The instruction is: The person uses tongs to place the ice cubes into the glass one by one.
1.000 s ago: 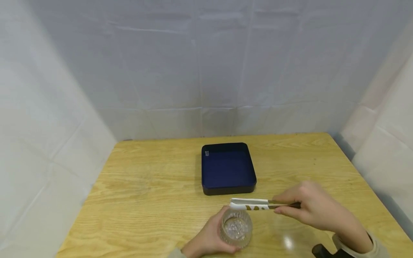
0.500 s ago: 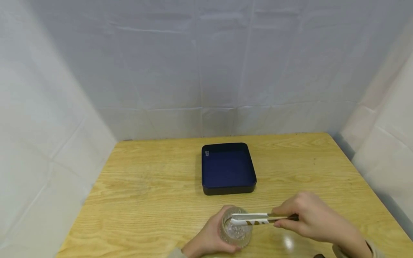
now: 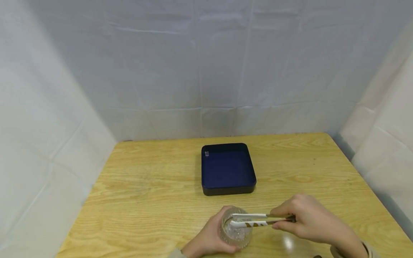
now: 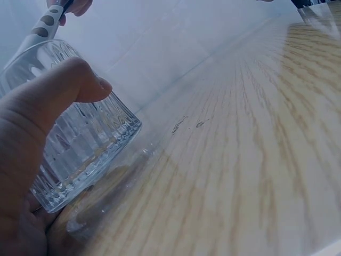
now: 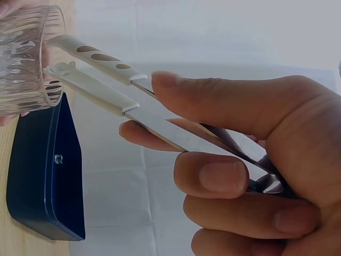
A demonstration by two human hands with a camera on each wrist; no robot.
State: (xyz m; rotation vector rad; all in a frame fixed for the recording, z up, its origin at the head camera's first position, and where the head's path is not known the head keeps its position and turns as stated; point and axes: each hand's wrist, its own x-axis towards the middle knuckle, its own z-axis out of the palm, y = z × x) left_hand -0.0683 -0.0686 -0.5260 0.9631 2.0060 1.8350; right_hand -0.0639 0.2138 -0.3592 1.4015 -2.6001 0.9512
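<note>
My left hand (image 3: 213,234) grips a clear ribbed drinking glass (image 3: 238,239) near the table's front edge, thumb and fingers around its side. Clear, glinting pieces lie in the glass; their exact kind is hard to tell. In my right hand (image 3: 306,218) is a pair of tongs (image 3: 255,224), pinched between thumb and fingers. The tongs have metal arms and white tips, with dark spots along one side. In the right wrist view the white tips, slightly apart, reach the mouth of the glass (image 5: 32,64). Nothing is visible between them.
A dark blue square tray (image 3: 229,190) stands behind the glass on the wooden table (image 3: 145,200), with a small clear piece (image 3: 207,154) at its far left corner. White sheeting (image 3: 200,71) encloses the table at the back and both sides.
The right hand has brought the tongs down and toward me, from above the glass's far rim to its mouth. Their tips have spread a little. The left hand and glass stay put.
</note>
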